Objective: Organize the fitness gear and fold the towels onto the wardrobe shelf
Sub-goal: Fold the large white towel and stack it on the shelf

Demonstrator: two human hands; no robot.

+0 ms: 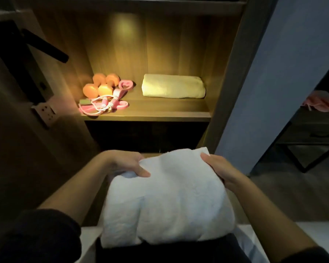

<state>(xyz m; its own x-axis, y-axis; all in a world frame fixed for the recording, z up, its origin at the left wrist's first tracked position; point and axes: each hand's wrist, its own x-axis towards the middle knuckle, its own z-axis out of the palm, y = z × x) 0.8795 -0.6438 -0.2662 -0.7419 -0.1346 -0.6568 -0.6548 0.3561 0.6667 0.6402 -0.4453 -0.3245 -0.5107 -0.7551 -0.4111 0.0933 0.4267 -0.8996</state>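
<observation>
Looking down from head height at two bare forearms, stretched forward out of dark sleeves, elbows apart and wrists angled inward. Holding a thick, folded white towel between both hands, low in the middle of the view, in front of the open wardrobe and below its lit shelf, not touching it. Gripping the towel's far left corner with the left hand, thumb laid flat across the top, fingers tucked out of sight beneath the fabric. Clasping the far right edge with the right hand, thumb on top near the corner, palm against the side, fingers likewise hidden under the towel. Near end of the towel resting on dark cloth at the bottom of the view. On the shelf, under a warm lamp glow: at the right, a second towel, pale yellow, folded into a long bundle close to the back wall; at the left, well apart from it, two orange dumbbells side by side, with a pink skipping rope coiled loosely in front of them among other pink gear, too tangled to tell apart. To the left, a dark door with a black lever handle and a white socket plate below it. At far right, beyond a pale wall, a dark side table bearing a pink fluffy bundle.
</observation>
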